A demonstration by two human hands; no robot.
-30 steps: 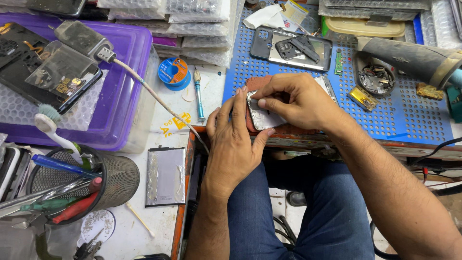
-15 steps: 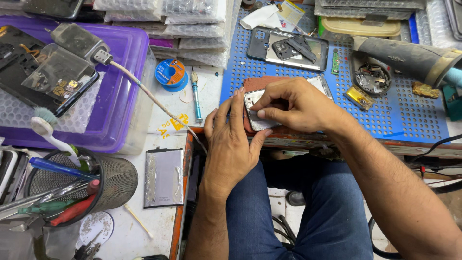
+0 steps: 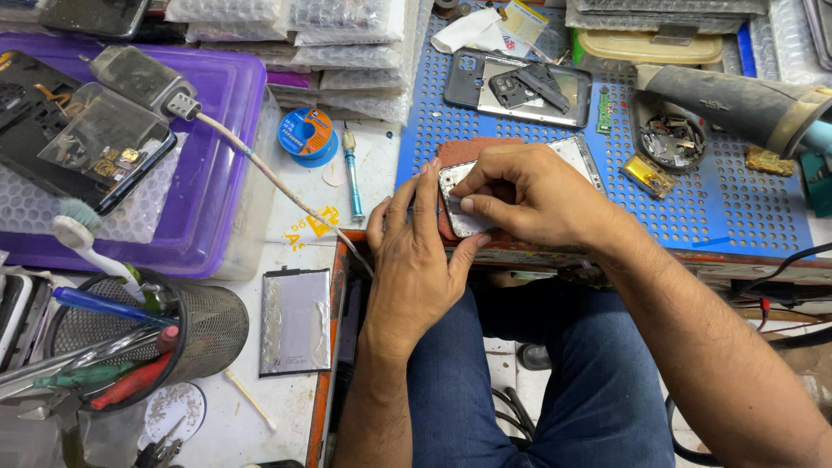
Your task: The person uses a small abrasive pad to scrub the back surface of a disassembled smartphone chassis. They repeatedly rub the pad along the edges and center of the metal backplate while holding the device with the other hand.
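A silver phone frame (image 3: pixel 579 158) lies on a reddish pad (image 3: pixel 464 152) at the near edge of the blue perforated mat (image 3: pixel 719 204). My left hand (image 3: pixel 416 256) holds its near left corner, fingers flat along the side and thumb under the edge. My right hand (image 3: pixel 524 195) covers the middle of the phone frame, fingertips pinched and pressing on its left end. Whether a small tool or part sits between those fingertips is hidden. Both forearms reach in from below, over my blue-trousered lap.
A second phone frame (image 3: pixel 520 87) with loose parts lies further back on the mat, next to a heat gun (image 3: pixel 737 104). Left: a purple tray (image 3: pixel 221 173) with phones, a solder spool (image 3: pixel 306 134), a blue screwdriver (image 3: pixel 353 173), a flat battery (image 3: pixel 295 321), a mesh tool cup (image 3: pixel 204 334).
Both hands stay on the phone frame. My right fingers have shifted slightly toward its left end; the view has drifted a little.
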